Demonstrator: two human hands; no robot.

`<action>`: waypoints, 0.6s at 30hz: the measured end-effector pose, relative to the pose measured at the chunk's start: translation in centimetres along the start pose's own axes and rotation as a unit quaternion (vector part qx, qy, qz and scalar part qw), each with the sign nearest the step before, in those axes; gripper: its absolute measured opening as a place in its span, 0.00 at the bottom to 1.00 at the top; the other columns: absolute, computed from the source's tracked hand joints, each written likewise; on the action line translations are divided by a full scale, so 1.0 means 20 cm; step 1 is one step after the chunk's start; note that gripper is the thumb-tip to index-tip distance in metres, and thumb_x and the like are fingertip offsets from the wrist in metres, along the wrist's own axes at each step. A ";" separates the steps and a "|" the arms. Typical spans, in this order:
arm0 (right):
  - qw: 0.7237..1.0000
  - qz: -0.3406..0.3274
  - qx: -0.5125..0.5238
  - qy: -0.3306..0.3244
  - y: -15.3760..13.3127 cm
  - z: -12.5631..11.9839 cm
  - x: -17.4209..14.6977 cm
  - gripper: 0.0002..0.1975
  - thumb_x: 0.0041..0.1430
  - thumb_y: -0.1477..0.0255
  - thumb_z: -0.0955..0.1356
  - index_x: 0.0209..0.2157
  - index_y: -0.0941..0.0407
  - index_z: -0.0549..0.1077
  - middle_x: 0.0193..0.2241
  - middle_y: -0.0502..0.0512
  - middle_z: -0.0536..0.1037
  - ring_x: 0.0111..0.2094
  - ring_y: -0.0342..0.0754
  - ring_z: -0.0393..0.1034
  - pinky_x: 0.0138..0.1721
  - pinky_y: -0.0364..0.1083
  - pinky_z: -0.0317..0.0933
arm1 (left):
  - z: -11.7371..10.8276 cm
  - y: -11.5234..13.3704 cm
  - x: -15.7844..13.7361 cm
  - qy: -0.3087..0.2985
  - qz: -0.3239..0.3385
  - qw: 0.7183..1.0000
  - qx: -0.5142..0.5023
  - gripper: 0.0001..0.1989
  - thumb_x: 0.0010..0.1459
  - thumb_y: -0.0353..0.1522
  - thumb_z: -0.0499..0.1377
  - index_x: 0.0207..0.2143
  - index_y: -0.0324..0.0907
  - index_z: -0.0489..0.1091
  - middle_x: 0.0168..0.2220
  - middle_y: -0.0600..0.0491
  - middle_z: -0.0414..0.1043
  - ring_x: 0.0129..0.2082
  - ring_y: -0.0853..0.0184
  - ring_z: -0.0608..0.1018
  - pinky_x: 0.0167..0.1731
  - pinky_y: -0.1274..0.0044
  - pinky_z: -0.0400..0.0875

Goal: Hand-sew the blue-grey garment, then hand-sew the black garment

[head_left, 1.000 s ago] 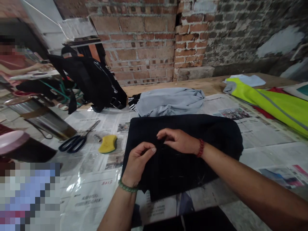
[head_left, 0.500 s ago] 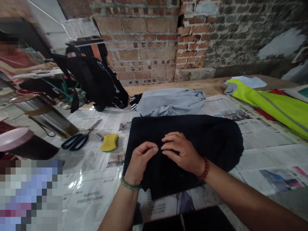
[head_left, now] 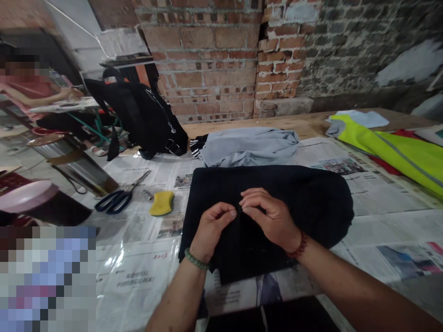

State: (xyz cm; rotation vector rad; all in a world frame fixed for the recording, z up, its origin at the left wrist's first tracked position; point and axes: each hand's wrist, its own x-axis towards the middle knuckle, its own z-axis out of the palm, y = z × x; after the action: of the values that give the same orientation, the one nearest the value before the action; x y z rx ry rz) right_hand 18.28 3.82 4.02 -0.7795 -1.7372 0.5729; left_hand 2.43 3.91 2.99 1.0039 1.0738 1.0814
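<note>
A dark folded garment [head_left: 301,198] lies across the newspaper in front of me; its exact kind does not show. Over its left part is my left hand [head_left: 215,226], thumb and forefinger pinched together. My right hand [head_left: 268,214] faces it a short gap away, thumb tip drawn against the fingertips. Whatever either pinch holds is too small to make out. To the left of the garment are a yellow sponge [head_left: 162,203], a small metal piece [head_left: 148,195] and dark-handled scissors [head_left: 116,201].
Newspaper [head_left: 138,263] under clear plastic covers the table. Behind the garment lies grey clothing [head_left: 247,145], with a black backpack [head_left: 141,115] to its left. A steel flask [head_left: 78,163] and a pink-lidded container [head_left: 44,203] stand left. A yellow vest [head_left: 404,152] lies right. Another person [head_left: 31,90] sits far left.
My right hand's fingers have closed from apart into a pinch. My left hand keeps its pinch. The whole view has shifted slightly, so things appear a little further right.
</note>
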 end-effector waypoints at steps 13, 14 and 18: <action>0.927 0.157 0.338 0.031 -0.17 -0.17 0.16 0.04 0.60 0.66 0.58 0.36 0.51 0.57 0.27 0.46 0.73 0.19 0.41 0.69 0.17 0.40 0.60 | 0.00 -0.01 0.01 0.015 -0.036 0.999 -0.014 0.08 0.41 0.33 0.65 0.24 0.40 0.69 0.18 0.61 0.66 0.17 0.77 0.66 0.18 0.85 0.59; 0.921 0.173 0.348 0.032 -0.19 -0.19 0.18 0.04 0.60 0.66 0.58 0.36 0.51 0.57 0.25 0.45 0.72 0.18 0.41 0.67 0.17 0.40 0.60 | 0.00 -0.01 0.01 0.014 -0.040 0.999 -0.019 0.08 0.41 0.33 0.65 0.24 0.40 0.69 0.18 0.61 0.66 0.17 0.77 0.66 0.18 0.85 0.59; 0.916 0.224 0.329 0.046 -0.23 -0.28 0.22 0.04 0.59 0.66 0.58 0.35 0.50 0.61 0.20 0.42 0.64 0.13 0.36 0.58 0.16 0.39 0.57 | 0.00 -0.01 0.00 0.008 -0.047 0.998 -0.033 0.08 0.41 0.33 0.65 0.24 0.40 0.69 0.18 0.60 0.67 0.17 0.77 0.66 0.17 0.85 0.59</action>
State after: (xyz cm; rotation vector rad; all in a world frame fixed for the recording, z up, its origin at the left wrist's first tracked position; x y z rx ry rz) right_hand 21.75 3.94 11.73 -0.6914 -1.1488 1.3282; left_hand 2.36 3.97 2.85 0.8843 1.0806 1.0443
